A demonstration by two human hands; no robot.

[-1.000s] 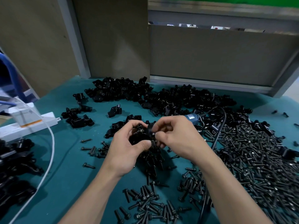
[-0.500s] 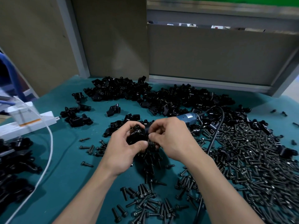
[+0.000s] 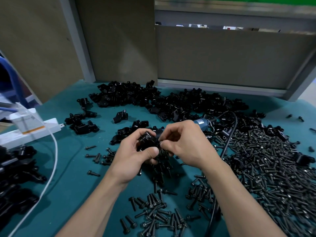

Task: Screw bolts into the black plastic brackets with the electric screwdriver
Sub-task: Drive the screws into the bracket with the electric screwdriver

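Note:
My left hand (image 3: 136, 156) grips a black plastic bracket (image 3: 147, 140) above the middle of the green table (image 3: 71, 177). My right hand (image 3: 186, 144) pinches a small black bolt (image 3: 160, 143) against the bracket's right side; the bolt is mostly hidden by my fingers. The blue electric screwdriver (image 3: 203, 124) lies on the table just behind my right hand, its black cable (image 3: 227, 144) running down towards me. A big heap of loose bolts (image 3: 273, 177) covers the right side, and a pile of brackets (image 3: 153, 101) lies at the back.
A white power strip (image 3: 34, 132) with a white cord (image 3: 53, 161) sits at the left. More black brackets (image 3: 15, 177) are heaped at the left edge. Brown panels (image 3: 222, 57) wall the back. Scattered bolts (image 3: 153, 216) lie near me.
Both hands stay together on the bracket, with the right fingers shifting slightly at the bolt. The view has drifted a little.

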